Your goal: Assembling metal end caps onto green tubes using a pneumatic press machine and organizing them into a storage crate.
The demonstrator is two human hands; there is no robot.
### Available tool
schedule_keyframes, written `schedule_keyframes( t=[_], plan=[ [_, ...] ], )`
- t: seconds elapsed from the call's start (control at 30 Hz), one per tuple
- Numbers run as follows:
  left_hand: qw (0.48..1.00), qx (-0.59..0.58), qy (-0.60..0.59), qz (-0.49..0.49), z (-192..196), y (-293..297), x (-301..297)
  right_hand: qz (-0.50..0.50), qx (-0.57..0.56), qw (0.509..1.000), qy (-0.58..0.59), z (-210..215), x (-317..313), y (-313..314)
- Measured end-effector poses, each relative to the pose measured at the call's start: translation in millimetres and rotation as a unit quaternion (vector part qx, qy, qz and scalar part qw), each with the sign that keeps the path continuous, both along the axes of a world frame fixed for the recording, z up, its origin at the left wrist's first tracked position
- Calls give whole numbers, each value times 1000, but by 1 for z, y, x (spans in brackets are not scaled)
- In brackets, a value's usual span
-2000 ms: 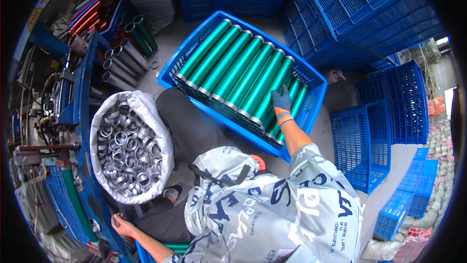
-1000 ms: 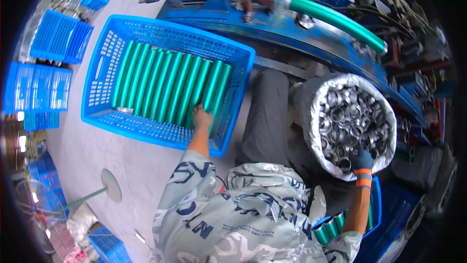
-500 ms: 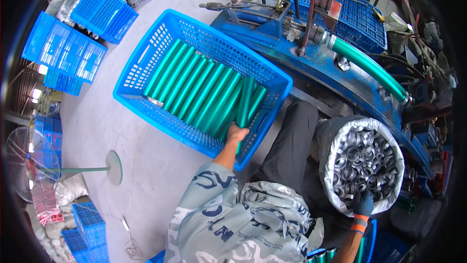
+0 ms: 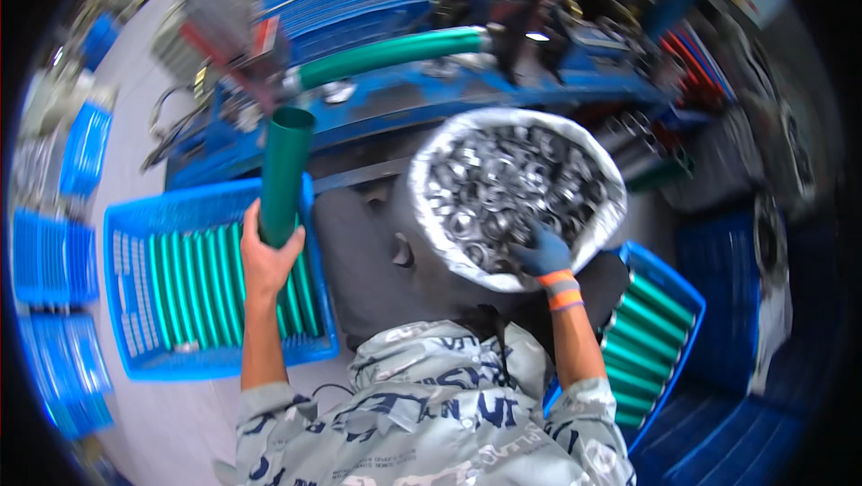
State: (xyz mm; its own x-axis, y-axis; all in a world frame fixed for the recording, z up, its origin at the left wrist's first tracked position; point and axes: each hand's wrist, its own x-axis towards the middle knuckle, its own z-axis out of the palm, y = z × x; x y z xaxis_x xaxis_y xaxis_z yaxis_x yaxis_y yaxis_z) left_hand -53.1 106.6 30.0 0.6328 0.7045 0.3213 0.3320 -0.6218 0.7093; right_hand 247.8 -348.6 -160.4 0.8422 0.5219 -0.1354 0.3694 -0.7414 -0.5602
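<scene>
My bare left hand [image 4: 269, 257] is wrapped round the lower end of a green tube [image 4: 287, 158], which stands upright with its open end up. It is above the right part of a blue crate [image 4: 126, 284] with a row of similar green tubes inside. My right hand [image 4: 548, 255], in a dark blue-grey glove with an orange cuff, reaches into a round silver-lined container [image 4: 429, 225] full of shiny metal rings [image 4: 512, 176]. Its fingertips are among the rings, blurred and partly hidden, so I cannot make out a hold.
Ahead stretches a blue machine bench [image 4: 395, 95] with a curved green tube [image 4: 395, 53] mounted on it. A second blue crate [image 4: 687, 302] of green tubes stands at my right. Blue crates [image 4: 54, 257] are stacked at the far left. My knees are between the left crate and the ring container.
The view has swung to the right. My left hand has lifted the green tube out of the crate and turned it upright. My right hand is still in the ring container.
</scene>
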Motion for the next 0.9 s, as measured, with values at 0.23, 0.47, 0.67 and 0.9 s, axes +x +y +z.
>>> schedule_keyframes(
  t=[0.23,0.47,0.67,0.9],
  plan=[
    [973,-63,147,-163,10,-96,56,3,-31,994,-100,23,3,21],
    [969,-43,145,-198,4,-128,74,12,-110,990,-88,-35,29,30],
    [958,14,171,-228,25,-131,76,-32,273,959,71,23,1,-2],
    [921,87,204,-320,51,-135,86,-38,644,576,502,80,-39,-6]
  ],
)
